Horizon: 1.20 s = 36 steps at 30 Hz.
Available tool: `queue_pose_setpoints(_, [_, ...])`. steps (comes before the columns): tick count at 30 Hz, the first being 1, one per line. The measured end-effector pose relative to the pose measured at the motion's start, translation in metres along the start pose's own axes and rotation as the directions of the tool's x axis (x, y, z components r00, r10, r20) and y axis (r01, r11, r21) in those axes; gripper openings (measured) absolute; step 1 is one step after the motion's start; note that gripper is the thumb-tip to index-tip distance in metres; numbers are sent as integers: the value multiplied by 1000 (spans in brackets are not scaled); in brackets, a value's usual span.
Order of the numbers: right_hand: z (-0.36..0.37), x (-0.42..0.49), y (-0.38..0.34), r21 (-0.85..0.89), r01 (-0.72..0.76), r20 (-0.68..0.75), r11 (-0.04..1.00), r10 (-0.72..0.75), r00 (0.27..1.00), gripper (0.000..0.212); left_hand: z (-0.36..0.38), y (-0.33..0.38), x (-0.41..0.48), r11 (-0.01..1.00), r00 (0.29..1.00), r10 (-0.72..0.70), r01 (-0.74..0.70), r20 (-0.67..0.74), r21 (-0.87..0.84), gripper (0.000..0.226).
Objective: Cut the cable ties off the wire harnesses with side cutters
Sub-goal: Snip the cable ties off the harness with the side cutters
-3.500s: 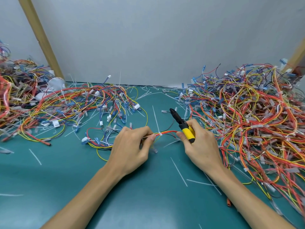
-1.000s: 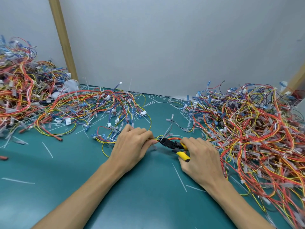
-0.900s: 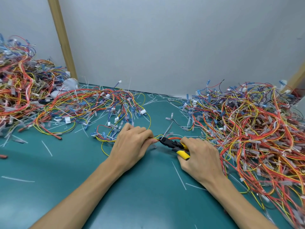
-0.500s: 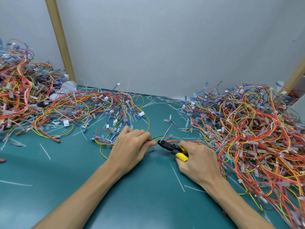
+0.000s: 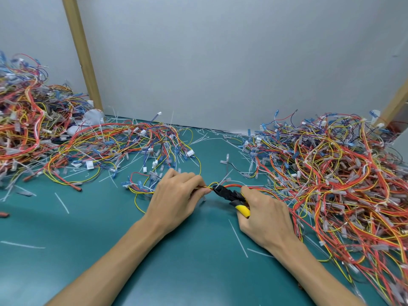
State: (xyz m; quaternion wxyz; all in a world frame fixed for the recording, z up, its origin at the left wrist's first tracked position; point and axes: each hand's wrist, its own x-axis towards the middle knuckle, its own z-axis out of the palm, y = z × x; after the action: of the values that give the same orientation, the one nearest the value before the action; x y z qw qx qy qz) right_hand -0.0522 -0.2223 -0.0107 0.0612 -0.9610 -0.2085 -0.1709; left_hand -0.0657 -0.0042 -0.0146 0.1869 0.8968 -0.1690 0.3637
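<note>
l hand (image 5: 176, 199) pinches thin red/yellow wire harness (image 5: 229, 186) at centre, above green mat (image 5: 88, 250) | r hand (image 5: 265, 217) grips black-nosed yellow-handled side cutters (image 5: 231, 195), tips at white cable tie (image 5: 217, 186) | loose harness piles far l & r

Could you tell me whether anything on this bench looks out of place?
Nothing looks damaged, but cut white tie strips lie scattered over the green mat, and one short red piece lies alone at the left edge.

Side cutters' handles (image 5: 242, 210) largely inside the right hand (image 5: 267, 219); right harness pile (image 5: 342, 184) past the frame edge.
</note>
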Motion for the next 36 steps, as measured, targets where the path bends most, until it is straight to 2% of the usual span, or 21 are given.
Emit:
queue_pose_setpoints(5, [2,1,2,12,-7,34,1000,6,999,21,2,-1,-1,1000,1000,20,-20,8,20,22])
queue_pose_setpoints(15, [1,1,2,3,19,-17,1000,-19,1000,22,2,0,-1,999,1000,21,-20,-21,25,21])
queue_pose_setpoints(25, [3,1,3,-31,-1,0,1000,1,1000,21,2,0,0,999,1000,20,-20,-19,29,21])
queue_pose_setpoints(29, [3,2,2,-84,16,-69,996,-22,997,32,0,0,0,999,999,36,-36,-9,33,21])
queue_pose_setpoints(36, [4,3,2,-90,10,-58,996,-15,998,39,-1,0,1,996,998,57,-57,4,66,22])
